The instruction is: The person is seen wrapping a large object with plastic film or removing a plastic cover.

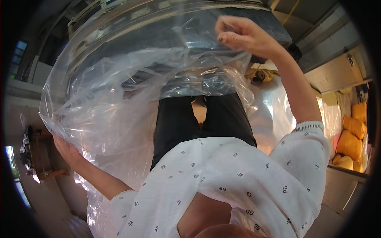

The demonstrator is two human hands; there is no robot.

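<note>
A large sheet of clear plastic film [115, 103] spreads in loose folds from the dark worktop in front of me down my left side. My left hand [66, 150] is at the film's left edge, its fingers closed on the film and partly hidden behind its shine. Above the right part of the worktop [270, 29] my right hand [244, 37] is raised with bent elbow. Its fingers are curled in and the thumb lies below them. Whether a bit of film is between them I cannot make out.
A long rail [131, 23] runs along the worktop's far side. More plastic film [270, 107] hangs at my right, beside a dark round part [260, 75]. Orange bundles [349, 139] are stacked at the far right. A wooden stand [47, 158] is at the left.
</note>
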